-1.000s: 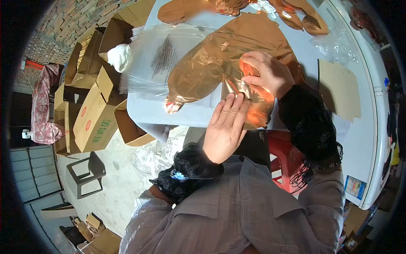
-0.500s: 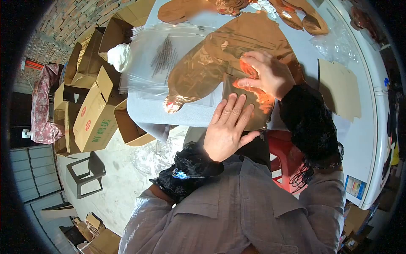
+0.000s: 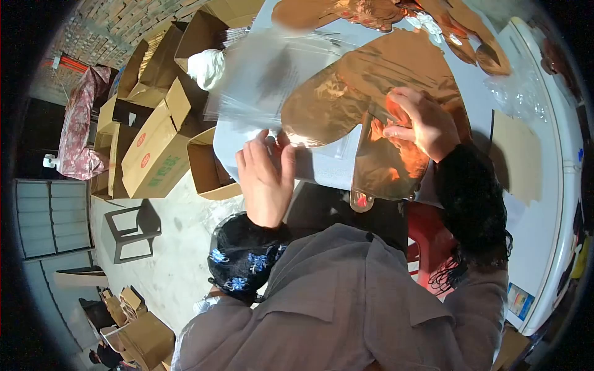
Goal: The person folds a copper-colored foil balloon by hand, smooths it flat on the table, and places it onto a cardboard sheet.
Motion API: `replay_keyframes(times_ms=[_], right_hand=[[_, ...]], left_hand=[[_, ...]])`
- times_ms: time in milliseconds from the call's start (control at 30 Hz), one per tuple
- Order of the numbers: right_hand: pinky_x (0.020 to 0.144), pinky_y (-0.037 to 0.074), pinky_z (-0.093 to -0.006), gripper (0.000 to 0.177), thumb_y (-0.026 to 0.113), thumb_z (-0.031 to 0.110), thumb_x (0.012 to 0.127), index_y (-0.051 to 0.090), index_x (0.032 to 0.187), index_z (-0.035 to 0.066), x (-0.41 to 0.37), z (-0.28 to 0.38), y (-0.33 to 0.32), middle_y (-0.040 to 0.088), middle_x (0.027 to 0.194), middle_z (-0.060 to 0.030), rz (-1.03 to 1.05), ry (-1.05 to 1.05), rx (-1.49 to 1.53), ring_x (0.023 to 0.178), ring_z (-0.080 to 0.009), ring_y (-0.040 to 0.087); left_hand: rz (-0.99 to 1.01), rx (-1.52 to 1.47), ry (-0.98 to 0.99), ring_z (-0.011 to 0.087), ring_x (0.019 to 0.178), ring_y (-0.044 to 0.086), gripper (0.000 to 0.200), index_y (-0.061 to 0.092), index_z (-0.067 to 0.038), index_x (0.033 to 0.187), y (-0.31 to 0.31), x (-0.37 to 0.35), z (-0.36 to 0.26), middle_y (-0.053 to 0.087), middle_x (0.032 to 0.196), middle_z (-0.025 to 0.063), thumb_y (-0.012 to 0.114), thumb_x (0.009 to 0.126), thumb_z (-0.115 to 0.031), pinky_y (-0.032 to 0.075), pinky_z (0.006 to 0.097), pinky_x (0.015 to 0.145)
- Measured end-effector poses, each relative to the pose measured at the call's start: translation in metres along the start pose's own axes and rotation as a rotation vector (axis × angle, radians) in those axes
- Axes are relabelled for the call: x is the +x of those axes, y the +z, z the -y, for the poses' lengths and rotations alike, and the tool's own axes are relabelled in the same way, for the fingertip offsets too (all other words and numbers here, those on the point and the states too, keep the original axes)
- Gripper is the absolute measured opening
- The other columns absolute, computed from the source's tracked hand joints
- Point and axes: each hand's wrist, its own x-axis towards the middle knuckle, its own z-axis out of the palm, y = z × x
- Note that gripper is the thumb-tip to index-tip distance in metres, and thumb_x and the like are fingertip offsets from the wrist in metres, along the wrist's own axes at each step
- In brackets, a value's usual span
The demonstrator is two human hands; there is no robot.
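Foil balloon [image 3: 382, 174], crinkly copper, pinched by right hand [image 3: 422, 123]; left hand [image 3: 266, 176] flat, unclenched, on tabletop [image 3: 325, 166].

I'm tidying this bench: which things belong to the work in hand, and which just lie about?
In hand: balloon gripped by right hand; clear bags by left hand.
Lying about: boxes, chair, cardboard sheet.

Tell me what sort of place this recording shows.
Probably a small packing workshop: rose-gold foil balloons lie flat on the table, clear plastic bags are stacked beside them, and open cardboard cartons crowd the concrete floor.
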Motion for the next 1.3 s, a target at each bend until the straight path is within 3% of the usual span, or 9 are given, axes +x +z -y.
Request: replay_keyframes(times_ms=[267, 367, 467, 600, 633, 733, 867, 967, 1300], right_hand=[[0.094, 0.049, -0.0375, 0.060, 0.083, 0.032, 0.072, 0.059, 0.119, 0.003, 0.000, -0.001, 0.002, 0.060, 0.124, -0.0117, -0.018, 0.006, 0.023, 0.115, -0.0312, 0.057], [0.094, 0.048, -0.0377, 0.057, 0.083, 0.028, 0.073, 0.060, 0.118, 0.002, -0.001, -0.003, 0.002, 0.060, 0.124, -0.0123, -0.018, 0.007, 0.049, 0.114, -0.0328, 0.057], [0.094, 0.048, -0.0382, 0.058, 0.084, 0.027, 0.072, 0.060, 0.118, 0.002, 0.001, -0.003, 0.003, 0.060, 0.124, -0.0125, -0.013, 0.000, 0.050, 0.114, -0.0335, 0.057], [0.094, 0.048, -0.0392, 0.059, 0.085, 0.027, 0.071, 0.060, 0.118, 0.002, 0.000, 0.000, 0.003, 0.059, 0.125, -0.0127, -0.011, 0.025, 0.033, 0.112, -0.0339, 0.057], [0.094, 0.048, -0.0396, 0.059, 0.085, 0.028, 0.071, 0.060, 0.118, 0.002, 0.000, 0.000, 0.003, 0.059, 0.125, -0.0127, -0.003, 0.039, 0.026, 0.111, -0.0339, 0.057], [0.090, 0.049, -0.0397, 0.059, 0.083, 0.034, 0.068, 0.062, 0.112, 0.000, 0.001, -0.007, 0.011, 0.058, 0.119, -0.0117, -0.027, -0.011, -0.031, 0.110, -0.0322, 0.055], [0.091, 0.049, -0.0392, 0.042, 0.065, 0.015, 0.077, 0.062, 0.119, 0.010, 0.002, -0.009, 0.005, 0.058, 0.119, -0.0077, 0.192, 0.082, -0.095, 0.109, -0.0319, 0.054], [0.091, 0.049, -0.0388, 0.040, 0.062, 0.013, 0.079, 0.063, 0.119, 0.013, -0.001, -0.009, 0.009, 0.058, 0.119, -0.0070, 0.005, 0.019, -0.049, 0.111, -0.0313, 0.054], [0.091, 0.050, -0.0336, 0.045, 0.057, -0.002, 0.074, 0.061, 0.118, 0.002, -0.001, 0.000, -0.002, 0.056, 0.123, -0.0074, 0.115, 0.012, -0.259, 0.113, -0.0295, 0.053]], left_hand=[[0.186, -0.835, -0.587, 0.0081, 0.072, 0.057, 0.032, 0.056, 0.001, 0.113, -0.001, 0.019, 0.001, 0.065, 0.086, 0.0044, 0.069, 0.094, -0.021, 0.046, 0.0225, 0.068], [0.275, -0.949, -0.549, 0.0074, 0.078, 0.057, 0.019, 0.057, 0.000, 0.105, 0.002, 0.025, 0.009, 0.065, 0.089, 0.0032, 0.065, 0.096, -0.015, 0.046, 0.0209, 0.073], [0.272, -0.960, -0.397, 0.0062, 0.080, 0.055, 0.017, 0.057, -0.001, 0.101, 0.002, 0.026, -0.003, 0.065, 0.090, 0.0016, 0.066, 0.096, -0.014, 0.044, 0.0201, 0.074], [0.354, -0.972, -0.100, 0.0150, 0.109, 0.053, 0.009, 0.054, -0.004, 0.096, 0.011, 0.021, -0.018, 0.055, 0.134, 0.0134, 0.062, 0.093, -0.006, 0.045, 0.0289, 0.090], [0.438, -0.977, -0.121, 0.0102, 0.099, 0.053, 0.011, 0.050, -0.004, 0.094, 0.008, 0.020, -0.028, 0.045, 0.146, 0.0113, 0.061, 0.093, -0.004, 0.044, 0.0261, 0.087], [0.497, -0.872, 0.179, 0.0261, 0.133, 0.045, 0.012, 0.051, -0.003, 0.090, 0.014, 0.023, -0.042, 0.041, 0.151, 0.0183, 0.061, 0.086, 0.000, 0.037, 0.0359, 0.106], [0.580, -0.765, 0.369, 0.0401, 0.146, 0.028, 0.017, 0.052, -0.004, 0.090, 0.028, 0.021, -0.049, 0.040, 0.151, 0.0223, 0.064, 0.080, 0.003, 0.029, 0.0423, 0.113], [0.545, -0.654, 0.506, 0.0453, 0.142, 0.030, 0.020, 0.053, -0.003, 0.090, 0.034, 0.021, -0.054, 0.042, 0.148, 0.0224, 0.067, 0.076, 0.000, 0.031, 0.0460, 0.112], [0.568, -0.455, 0.631, 0.0434, 0.145, 0.024, 0.019, 0.057, -0.007, 0.092, 0.035, 0.022, -0.064, 0.046, 0.142, 0.0170, 0.065, 0.075, -0.010, 0.007, 0.0662, 0.112]])
